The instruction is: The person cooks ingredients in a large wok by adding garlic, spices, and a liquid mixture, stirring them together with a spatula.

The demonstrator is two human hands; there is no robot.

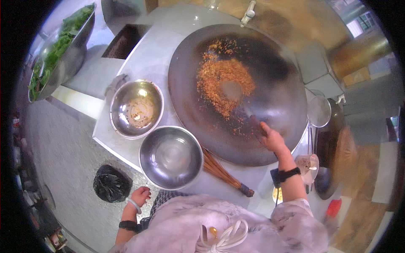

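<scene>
A large dark wok point(196, 126) fills the middle of the view. Loose orange-brown crumbly food point(212, 79) lies across its far left part. My right hand point(272, 139) grips the dark handle of a ladle point(231, 90), whose round head rests among the food; its shaft is blurred. Down at my left side, my left hand point(141, 195) hangs with curled fingers and shows nothing in them. Just above that hand stands a steel bowl point(171, 157) with a bare shiny inside. Behind it, another steel bowl point(136, 109) has oily, reddish-brown residue at the bottom.
A bamboo wok brush point(226, 175) lies between wok and counter edge. A tap point(248, 14) stands behind the wok. A round strainer point(319, 111) is at right, a plastic tub point(307, 167) below it. Leafy greens point(60, 52) fill a basin far left. A black plastic bag point(112, 183) sits low left.
</scene>
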